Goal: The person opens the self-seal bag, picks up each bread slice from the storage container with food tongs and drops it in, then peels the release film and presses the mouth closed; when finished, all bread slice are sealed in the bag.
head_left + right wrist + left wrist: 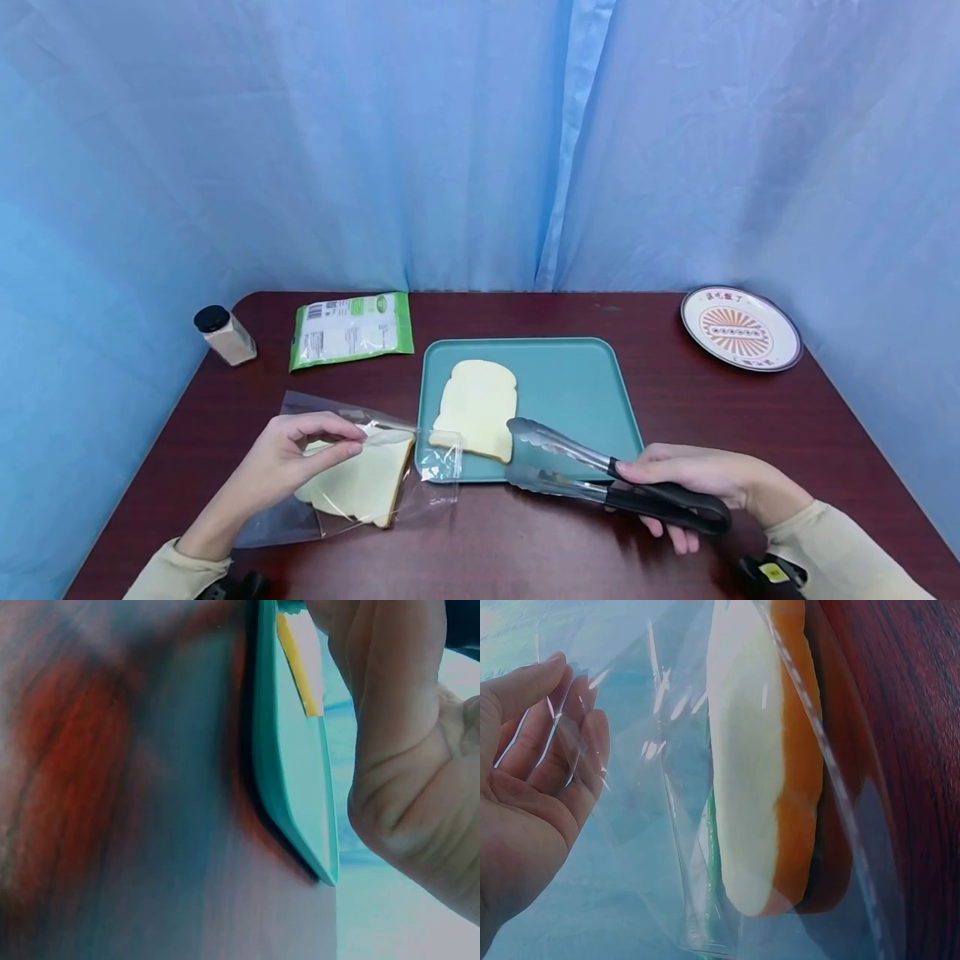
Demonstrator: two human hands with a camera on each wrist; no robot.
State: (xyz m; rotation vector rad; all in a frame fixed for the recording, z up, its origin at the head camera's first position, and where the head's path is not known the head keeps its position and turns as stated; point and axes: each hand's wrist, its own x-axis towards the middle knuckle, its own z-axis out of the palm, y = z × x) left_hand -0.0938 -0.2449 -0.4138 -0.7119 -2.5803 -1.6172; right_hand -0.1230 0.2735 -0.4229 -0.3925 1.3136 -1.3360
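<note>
A clear plastic bag (277,525) pinched, tongs (566,448) held out.
The left hand (288,454) pinches the bag around one bread slice (367,483); the right hand (697,479) grips the tongs, their spread tips just right of the tray (577,392)'s bread slice (480,408), which runs near to far.

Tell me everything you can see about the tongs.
The tongs have two long arms with shiny silver, metal-looking fronts and scalloped tips. Their black handles meet in a rounded bend at the back. They are spread open in the grip of the right hand, tips pointing left. In the head view, the upper tip is right beside the slice of bread on the green tray; whether either tip touches anything is unclear.
</note>
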